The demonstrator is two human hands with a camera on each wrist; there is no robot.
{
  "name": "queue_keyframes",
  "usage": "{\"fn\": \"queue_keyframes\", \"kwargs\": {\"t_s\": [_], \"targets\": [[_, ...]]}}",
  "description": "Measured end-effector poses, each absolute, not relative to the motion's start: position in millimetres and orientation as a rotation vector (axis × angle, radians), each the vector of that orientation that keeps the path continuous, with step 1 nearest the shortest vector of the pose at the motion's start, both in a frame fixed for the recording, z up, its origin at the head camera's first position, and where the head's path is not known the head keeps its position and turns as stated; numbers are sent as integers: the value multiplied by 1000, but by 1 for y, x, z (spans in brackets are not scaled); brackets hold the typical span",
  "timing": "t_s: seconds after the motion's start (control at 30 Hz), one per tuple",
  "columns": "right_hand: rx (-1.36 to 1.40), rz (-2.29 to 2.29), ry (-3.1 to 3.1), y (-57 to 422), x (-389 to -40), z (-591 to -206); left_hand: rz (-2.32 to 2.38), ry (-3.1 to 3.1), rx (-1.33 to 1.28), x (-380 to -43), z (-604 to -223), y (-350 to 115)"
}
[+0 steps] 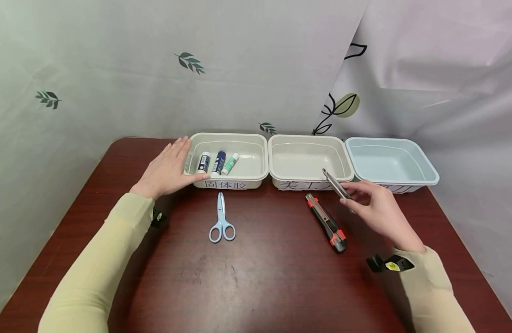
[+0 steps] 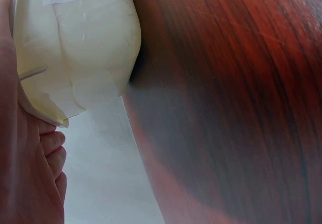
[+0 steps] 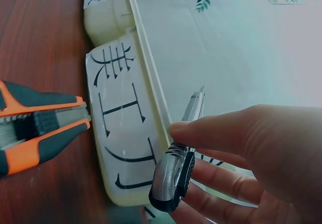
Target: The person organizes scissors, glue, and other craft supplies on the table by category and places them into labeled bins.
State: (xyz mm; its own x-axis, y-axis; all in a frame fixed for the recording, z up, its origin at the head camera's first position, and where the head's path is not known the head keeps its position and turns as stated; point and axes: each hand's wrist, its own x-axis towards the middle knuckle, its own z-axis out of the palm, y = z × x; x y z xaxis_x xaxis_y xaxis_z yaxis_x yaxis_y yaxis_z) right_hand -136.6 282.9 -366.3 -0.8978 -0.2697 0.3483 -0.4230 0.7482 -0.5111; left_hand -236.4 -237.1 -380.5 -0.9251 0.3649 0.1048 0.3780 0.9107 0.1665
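My right hand point(image 1: 374, 208) pinches a slim silver utility knife point(image 3: 176, 168) between thumb and fingers, at the front rim of the middle cream bin point(image 1: 310, 178). In the head view the knife's far end reaches over that rim. My left hand point(image 1: 166, 166) rests on the left corner of the left cream bin point(image 1: 256, 175), fingers straight along its side and thumb over the front rim. Several glue sticks point(image 1: 218, 163) lie in that bin. On the table below the middle bin is a black and red utility knife point(image 1: 326, 223). Light blue scissors point(image 1: 221, 219) lie in front of the left bin.
A pale blue bin point(image 1: 393, 178) stands at the right end of the row. Paper labels with black characters are stuck on the bins' fronts. The dark red wooden table point(image 1: 256, 282) meets a pale curtain point(image 1: 239, 69) with leaf prints behind the bins.
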Motion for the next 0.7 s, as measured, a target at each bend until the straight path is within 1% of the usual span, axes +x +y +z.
{"fn": "queue_keyframes", "kwargs": {"t_s": [0.37, 0.7], "targets": [[492, 1027, -2677, 269, -151, -357, -295, -2995, -593, -239, -383, -237], [551, 1028, -2617, 259, -173, -337, -292, -2987, -596, -238, -382, -237]]}}
